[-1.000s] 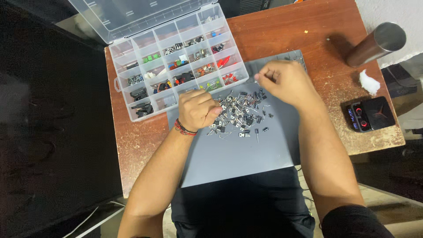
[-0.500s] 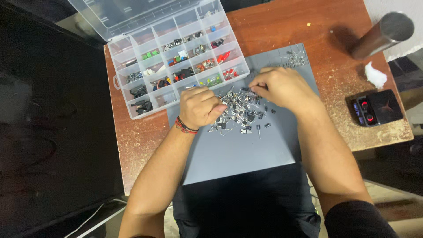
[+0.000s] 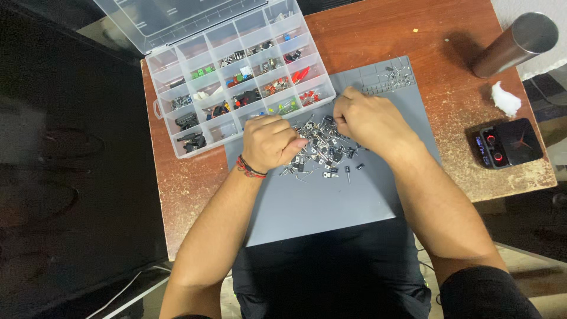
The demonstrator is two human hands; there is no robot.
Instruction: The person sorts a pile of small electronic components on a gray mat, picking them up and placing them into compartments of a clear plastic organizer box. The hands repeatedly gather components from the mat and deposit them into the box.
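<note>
A pile of small electronic components [image 3: 322, 147] is seen on a grey work mat [image 3: 331, 204] laid on a wooden table [image 3: 413, 29]. The left hand [image 3: 270, 142] is rested on the pile's left edge, fingers curled inward; whether a part is pinched cannot be told. The right hand [image 3: 369, 121] is placed at the pile's upper right, fingertips bent down onto the components. A clear compartment organiser [image 3: 236, 77], lid open, is set just beyond the mat. A metal tumbler [image 3: 514, 44] is stood well apart at the right.
</note>
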